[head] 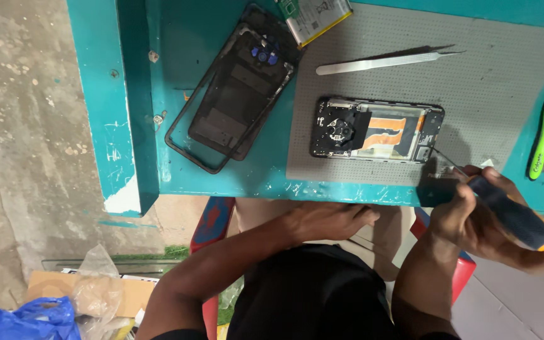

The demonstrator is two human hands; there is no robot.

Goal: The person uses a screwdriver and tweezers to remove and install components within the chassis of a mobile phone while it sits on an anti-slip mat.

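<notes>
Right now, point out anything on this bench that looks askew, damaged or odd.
The back cover lies tilted, its corner overhanging the bench's near edge. The battery sits loose, apart from the opened phone. The bench paint is chipped along that edge. The right hand holds a screwdriver.

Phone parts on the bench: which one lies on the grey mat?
The opened phone body, internals exposed, lies on the grey mat. The black back cover and frame sit off it on the teal table, further left.

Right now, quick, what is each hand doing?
Left hand: under the table edge, holding nothing that shows; open or shut cannot be told.
Right hand: closed around a screwdriver, tip near the opened phone.
</notes>
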